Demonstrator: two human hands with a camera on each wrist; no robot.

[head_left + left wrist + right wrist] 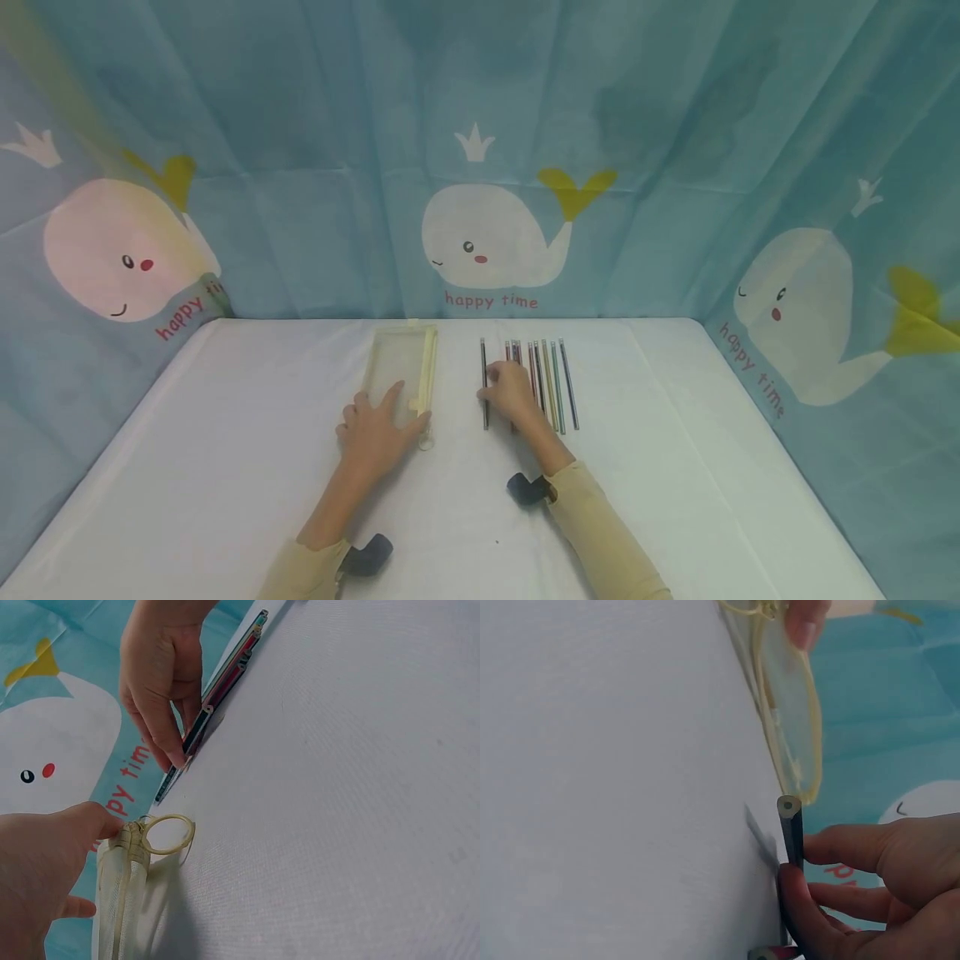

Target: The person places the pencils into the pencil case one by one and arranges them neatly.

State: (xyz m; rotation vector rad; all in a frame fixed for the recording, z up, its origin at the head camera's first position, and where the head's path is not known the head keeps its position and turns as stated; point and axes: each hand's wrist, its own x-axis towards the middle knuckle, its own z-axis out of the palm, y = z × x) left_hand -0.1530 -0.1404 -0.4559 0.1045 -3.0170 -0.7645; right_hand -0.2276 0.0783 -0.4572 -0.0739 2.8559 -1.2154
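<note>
By the fingers [847, 847] of the right hand [510, 392], a dark pencil [483, 354] is pinched from both sides, a hold well suited, it seems, to so thin a shaft! It is gripped around mid-length in the head view, presumably for balance, and its blunt end is left free. Whether the pencil is wholly clear of the table [660, 500] cannot be told.

Across to the left hand [375, 437]: here the fingers are spread wide over the near part of a pale yellow mesh pouch [393, 354], most likely so that it is steadied. The thumb is set at the near corner, by the end of the zip [428, 358], where a ring [193, 836] is seen sticking out.

Outward to the right, a row of pencils [551, 383] is laid side by side, roughly parallel and partly covered by the right hand; by the narrow gaps, single picking should be helped. The pouch is kept left of them, well apart from the row, so each hand is given its own side and no arms are crossed. Beyond, a blue curtain [315, 233] printed with whales is hung, perhaps as a screen.
</note>
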